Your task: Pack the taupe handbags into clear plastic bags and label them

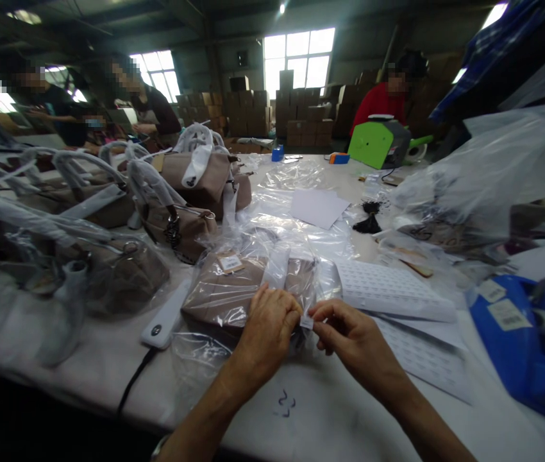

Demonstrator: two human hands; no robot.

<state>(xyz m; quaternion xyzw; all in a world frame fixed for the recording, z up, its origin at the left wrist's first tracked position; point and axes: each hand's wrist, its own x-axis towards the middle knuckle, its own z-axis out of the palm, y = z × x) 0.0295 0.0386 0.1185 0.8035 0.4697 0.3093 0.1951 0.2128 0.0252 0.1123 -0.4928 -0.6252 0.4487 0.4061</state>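
In front of me a taupe handbag (215,292) lies inside a clear plastic bag (241,240), with a white tag (231,262) showing through the film. My left hand (272,317) rests on its near side, fingers curled and pressed together on the plastic. Between the thumb and fingers of my right hand (344,327) is a small white label (306,322), held at the wrapped bag's right edge, close to my left thumb. Sheets of printed labels (392,292) lie just right of the bag.
Several wrapped taupe handbags (176,224) crowd the left side. A white handheld device with a cable (161,324) lies nearer me. On the right are a blue tape dispenser (508,340) and loose plastic (484,173). Beyond stand a green machine (371,142) and a person in red (381,102).
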